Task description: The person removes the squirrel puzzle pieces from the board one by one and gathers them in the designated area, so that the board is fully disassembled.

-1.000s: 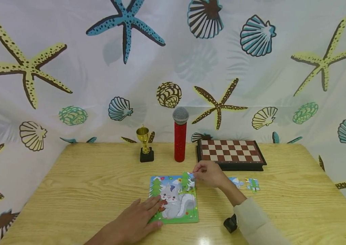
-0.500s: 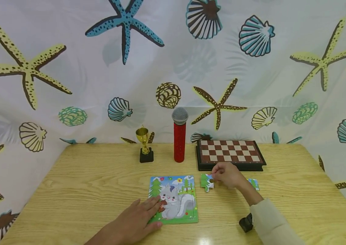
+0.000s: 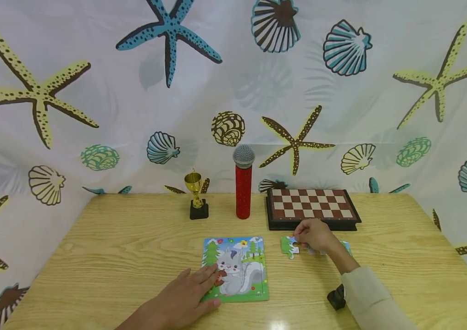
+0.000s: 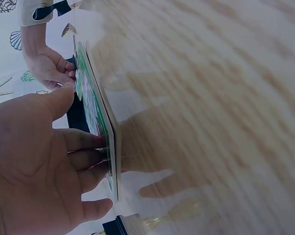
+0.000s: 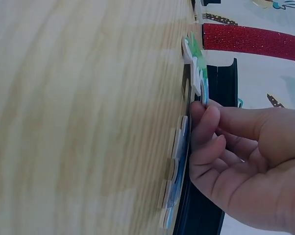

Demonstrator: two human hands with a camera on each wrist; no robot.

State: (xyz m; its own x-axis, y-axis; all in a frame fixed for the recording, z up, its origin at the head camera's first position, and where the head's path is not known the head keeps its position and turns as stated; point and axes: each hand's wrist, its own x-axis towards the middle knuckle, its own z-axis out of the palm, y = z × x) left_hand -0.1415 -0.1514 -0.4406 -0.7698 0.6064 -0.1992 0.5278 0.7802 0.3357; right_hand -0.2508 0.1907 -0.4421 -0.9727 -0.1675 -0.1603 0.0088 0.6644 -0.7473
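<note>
The right hand pinches one puzzle piece between thumb and fingertip at its edge; the other fingers curl in beneath. The piece appears lifted off the table, with its printed trees facing up. The left hand lies with fingers extended and holds nothing; its fingertips rest on the left side of the squirrel puzzle, which lies flat in front of the person.

For good control, pinch the held piece by its margin only, so that the tabs and notches remain exposed. Hold it level, and high enough to pass over its neighbours. Apply light, even pressure with the left hand; a hard push could slide the squirrel puzzle.

Observe the edges. Loose pieces lie just under and beside the right hand, and a dragged knuckle could shift them. The near edge of the chessboard stands just behind that hand and limits travel away from the person. The microphone and trophy stand farther back. Bare wood between the held piece and the squirrel puzzle, and toward the person, offers room for moving.
</note>
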